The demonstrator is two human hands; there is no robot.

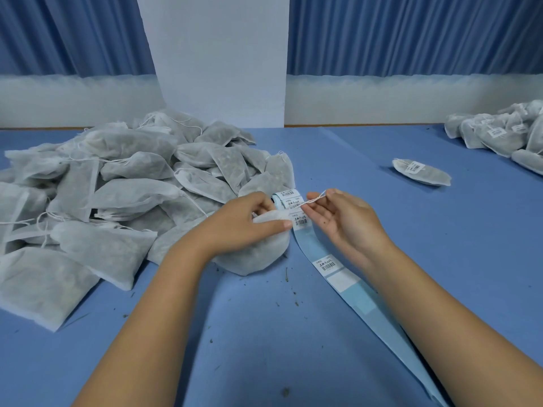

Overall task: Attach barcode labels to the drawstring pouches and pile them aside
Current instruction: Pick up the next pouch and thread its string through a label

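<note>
The table (264,333) is mid blue, flecked with small dark specks (295,302). The pouches (117,183) heaped at left are pale grey-white, with a darker grey-green fill showing through. The pouch (258,254) at centre is the same off-white, and its string (316,198) is white. The labels (326,264) are white with black barcode stripes and black print, on a light blue strip (367,306). The curtains (411,33) are deep blue with vertical shaded folds. The pillar (217,54) is white.
</note>
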